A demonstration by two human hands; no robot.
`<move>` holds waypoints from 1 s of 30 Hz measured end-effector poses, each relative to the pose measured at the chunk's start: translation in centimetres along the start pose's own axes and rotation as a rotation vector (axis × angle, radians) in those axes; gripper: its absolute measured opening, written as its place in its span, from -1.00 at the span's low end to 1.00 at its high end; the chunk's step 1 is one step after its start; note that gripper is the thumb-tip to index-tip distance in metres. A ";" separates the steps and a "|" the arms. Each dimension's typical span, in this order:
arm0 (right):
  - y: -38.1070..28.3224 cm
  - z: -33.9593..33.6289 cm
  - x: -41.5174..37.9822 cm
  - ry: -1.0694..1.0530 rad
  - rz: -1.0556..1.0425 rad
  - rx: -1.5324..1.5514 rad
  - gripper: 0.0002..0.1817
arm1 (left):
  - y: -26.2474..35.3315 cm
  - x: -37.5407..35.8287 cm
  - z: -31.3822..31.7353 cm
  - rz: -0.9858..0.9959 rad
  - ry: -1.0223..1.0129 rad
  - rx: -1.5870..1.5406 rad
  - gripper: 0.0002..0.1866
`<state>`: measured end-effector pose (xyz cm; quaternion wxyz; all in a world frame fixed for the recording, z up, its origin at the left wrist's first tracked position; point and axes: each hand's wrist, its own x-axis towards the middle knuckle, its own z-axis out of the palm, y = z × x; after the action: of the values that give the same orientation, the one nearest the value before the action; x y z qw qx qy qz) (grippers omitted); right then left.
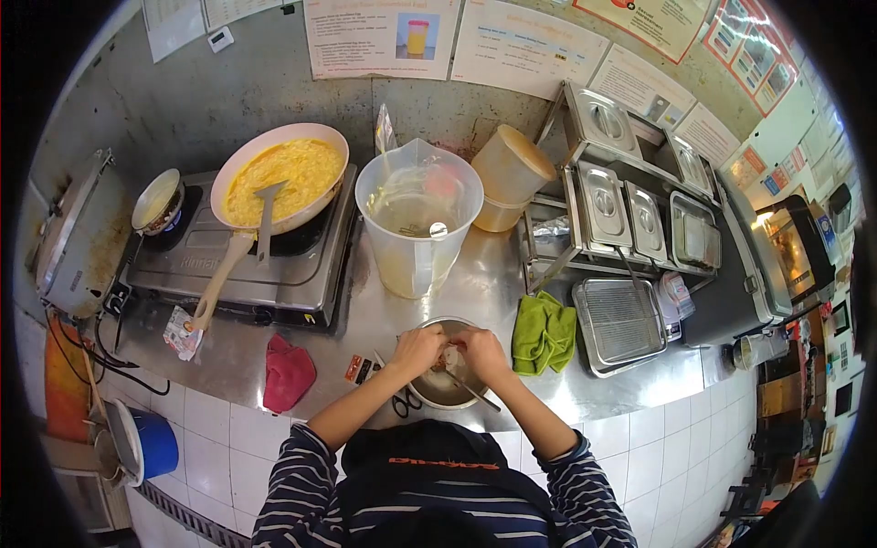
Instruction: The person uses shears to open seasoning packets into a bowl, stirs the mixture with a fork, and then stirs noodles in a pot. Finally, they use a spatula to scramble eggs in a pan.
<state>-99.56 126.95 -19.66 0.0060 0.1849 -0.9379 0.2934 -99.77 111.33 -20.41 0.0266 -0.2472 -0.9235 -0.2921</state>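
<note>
Nearest the camera, a striped sleeve [292, 498] and a dark apron bib fill the bottom edge, cut off by the frame. Above them the left hand [417, 351] and the right hand [482, 354] meet over a small metal bowl [440, 388] at the front of the steel bench [365, 320]; both grips are closed on a pale lump [449, 356] held between the fingertips, too small to identify. A utensil [475, 393] leans in the bowl, its working end hidden. Scissors [405, 402] lie partly hidden under the left wrist. Behind the bowl stands a clear plastic jug [416, 224] with a crumpled bag inside and yellowish liquid low down. On the stove [247, 265], whose brand lettering is blurred, a white pan [283, 173] holds scrambled egg and a spatula [266, 219]. A green cloth [543, 333] lies right of the bowl, a red cloth [288, 373] left. Lidded steel tubs [621, 219] hide their contents. The wall sheets [384, 36] are unreadable.
</note>
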 end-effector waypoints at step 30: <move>-1.1 0.8 -0.1 -0.159 0.044 -0.383 -0.88 | 0.3 -0.9 1.1 0.245 0.131 0.420 -0.91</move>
<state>-99.02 125.66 -19.75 -0.0392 0.1824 -0.9779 0.0943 -98.73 111.78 -21.36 0.1723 -0.3269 -0.9234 -0.1037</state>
